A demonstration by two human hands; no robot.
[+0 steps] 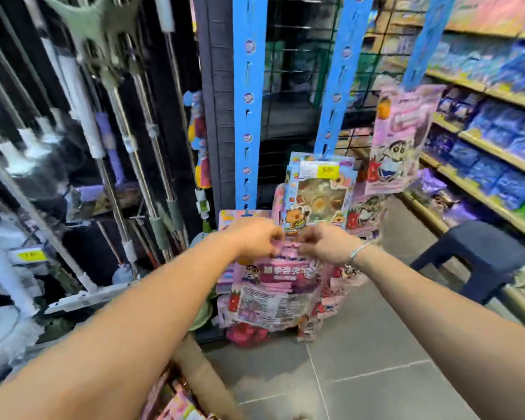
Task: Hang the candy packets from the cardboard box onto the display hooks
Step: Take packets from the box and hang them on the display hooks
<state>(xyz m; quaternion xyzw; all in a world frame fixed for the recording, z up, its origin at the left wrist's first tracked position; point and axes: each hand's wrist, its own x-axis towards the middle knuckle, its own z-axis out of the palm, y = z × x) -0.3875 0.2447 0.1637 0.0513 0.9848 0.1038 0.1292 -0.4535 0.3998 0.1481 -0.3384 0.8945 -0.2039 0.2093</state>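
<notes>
A pink candy packet [273, 286] hangs in front of me, back side showing, and both hands pinch its top edge. My left hand [255, 239] grips the top left corner, my right hand [326, 244] the top right. The packet's top sits just below the lower end of a blue hanging display strip [246, 116]. More pink packets [403, 137] hang on two other blue strips [335, 95] to the right, along with a blue-framed snack packet [320, 192]. The cardboard box [200, 377] shows at the bottom edge with pink packets inside; most of it is hidden by my left arm.
Mops and metal poles [119, 122] hang on the left. Shop shelves [482, 153] with blue and purple packs run along the right. A dark blue plastic stool [479, 256] stands on the grey tiled floor [376, 374] at the right.
</notes>
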